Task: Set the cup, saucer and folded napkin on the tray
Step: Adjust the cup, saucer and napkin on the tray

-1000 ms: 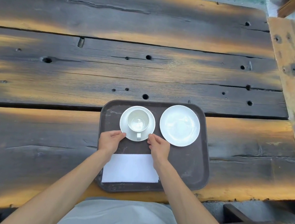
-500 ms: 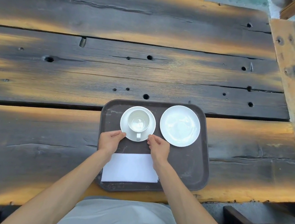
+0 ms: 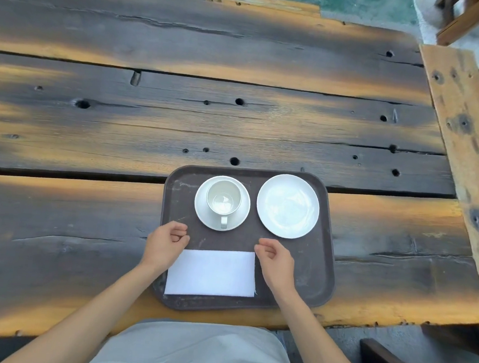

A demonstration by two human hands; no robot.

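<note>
Both sets of fingers are loosely curled and grasp nothing: the left hand point(image 3: 166, 244) hovers over the tray's left rim by the napkin's upper left corner, and the right hand point(image 3: 276, 260) hangs just beside the napkin's upper right corner. Half a second ago the fingertips of both hands were on the saucer's near edge; now they have let go and pulled back toward the body, clear of the crockery. That release reads as the end of placing. The cup point(image 3: 224, 199) stands upright on the saucer point(image 3: 205, 216), handle toward the person, in the far left part of the tray point(image 3: 316, 269). The folded napkin point(image 3: 211, 273) lies flat along the near edge. A 2nd white plate point(image 3: 287, 206) sits to the right of the saucer, apart from it. With all 3 items on the tray, which rests on the weathered plank table point(image 3: 180, 118), the task looks finished.
</note>
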